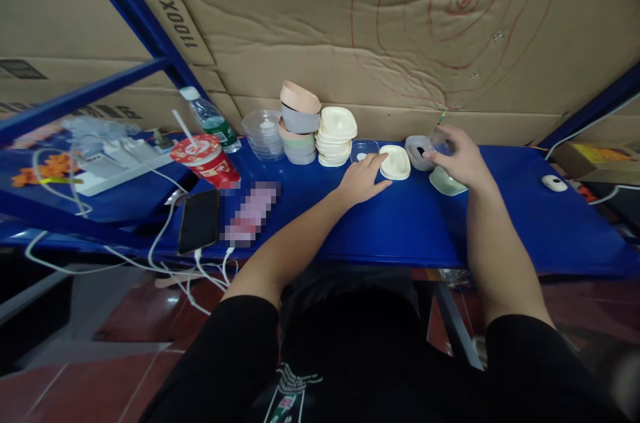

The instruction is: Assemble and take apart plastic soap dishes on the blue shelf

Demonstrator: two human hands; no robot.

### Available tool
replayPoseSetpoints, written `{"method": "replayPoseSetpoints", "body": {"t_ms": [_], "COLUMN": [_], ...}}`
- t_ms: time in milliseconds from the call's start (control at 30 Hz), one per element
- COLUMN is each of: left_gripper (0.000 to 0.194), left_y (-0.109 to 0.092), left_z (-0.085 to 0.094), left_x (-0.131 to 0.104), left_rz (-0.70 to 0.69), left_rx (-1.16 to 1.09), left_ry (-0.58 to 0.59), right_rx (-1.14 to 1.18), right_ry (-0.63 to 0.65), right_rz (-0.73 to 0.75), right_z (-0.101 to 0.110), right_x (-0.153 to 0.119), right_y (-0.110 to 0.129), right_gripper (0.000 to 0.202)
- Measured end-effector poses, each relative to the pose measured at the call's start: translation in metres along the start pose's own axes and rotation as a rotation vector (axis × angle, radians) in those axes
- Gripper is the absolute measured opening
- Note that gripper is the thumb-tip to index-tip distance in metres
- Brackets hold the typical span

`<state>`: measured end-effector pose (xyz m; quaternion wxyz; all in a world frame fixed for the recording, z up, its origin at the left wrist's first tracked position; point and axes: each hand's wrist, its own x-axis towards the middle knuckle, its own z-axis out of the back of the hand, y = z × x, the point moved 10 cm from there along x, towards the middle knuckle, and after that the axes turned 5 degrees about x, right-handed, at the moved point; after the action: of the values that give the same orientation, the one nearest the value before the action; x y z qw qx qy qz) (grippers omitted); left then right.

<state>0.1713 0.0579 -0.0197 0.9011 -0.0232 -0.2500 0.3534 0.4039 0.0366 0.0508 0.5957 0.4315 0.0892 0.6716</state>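
My left hand (363, 179) is palm down over the blue table, fingers stretched out, with the fingertips at the left edge of a cream square dish or lid (395, 163). My right hand (463, 155) is closed, thumb against fingers, on what looks like a clear plastic piece (440, 142), mostly hidden by the hand. Just left of it stands a translucent bowl (417, 153), and a pale green dish (447, 181) lies below it. A clear lid (364, 149) is behind my left fingers. A stack of cream dishes or lids (336, 136) rises farther left.
Stacked pastel bowls (299, 123) and nested clear bowls (263, 136) stand at the back. To the left are a water bottle (213, 119), a red cup with straw (205, 161), a black phone (199, 221) and cables. A white mouse (554, 183) sits right; cardboard (300, 23) walls the back.
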Motion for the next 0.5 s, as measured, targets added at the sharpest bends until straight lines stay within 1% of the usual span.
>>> {"method": "replayPoseSetpoints", "body": {"t_ms": [100,167,267,333,400,433,467,500], "left_gripper": [0.077,0.074,0.066,0.061,0.052,0.047,0.042,0.04], "left_y": [-0.004,-0.007,-0.014,-0.021,-0.032,-0.037,-0.042,-0.046], "left_z": [0.01,0.018,0.028,0.032,0.032,0.03,0.029,0.027], "left_x": [-0.001,-0.003,-0.008,-0.01,-0.012,-0.012,-0.012,-0.012], "left_rz": [-0.055,-0.102,-0.166,-0.213,-0.257,-0.273,-0.283,-0.287], "left_rx": [-0.063,-0.09,-0.097,-0.087,-0.064,-0.048,-0.032,-0.018], "left_ry": [-0.128,-0.207,-0.313,-0.342,-0.31,-0.275,-0.231,-0.182], "right_rx": [0.5,0.763,0.96,1.0,0.972,0.922,0.832,0.673], "right_ry": [0.128,0.17,0.087,0.035,-0.039,-0.08,-0.087,-0.044], "right_rz": [-0.014,-0.055,-0.113,-0.119,-0.089,-0.058,-0.025,0.008], "right_z": [-0.046,-0.075,-0.104,-0.119,-0.124,-0.122,-0.121,-0.121], "right_x": [-0.01,-0.019,-0.028,-0.031,-0.031,-0.03,-0.028,-0.026], "right_y": [0.031,0.043,0.041,0.034,0.029,0.028,0.03,0.034], "right_gripper": [0.087,0.089,0.084,0.081,0.084,0.09,0.096,0.102]}}
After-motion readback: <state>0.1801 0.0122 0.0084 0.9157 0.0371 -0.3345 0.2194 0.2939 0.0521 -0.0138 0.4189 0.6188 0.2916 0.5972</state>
